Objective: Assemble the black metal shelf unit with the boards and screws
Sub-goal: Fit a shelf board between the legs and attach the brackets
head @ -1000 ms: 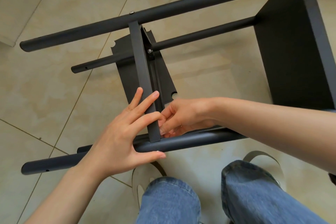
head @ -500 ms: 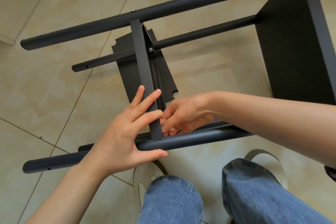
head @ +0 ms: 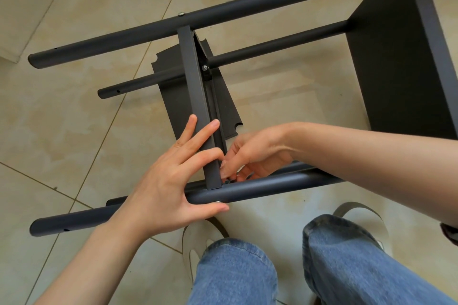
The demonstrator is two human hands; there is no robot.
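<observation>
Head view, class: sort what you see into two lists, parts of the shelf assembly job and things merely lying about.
Job in hand:
- near tube
- far tube
- cross bracket
- black board
- screw head
- left hand steadying the bracket
- right hand at the joint

Lying about:
- sandals
- floor tiles

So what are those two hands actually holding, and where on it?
The left hand braces the crossbar near its lower end, thumb on the near tube. The right hand pinches something small at that joint; what it is cannot be told.
</observation>
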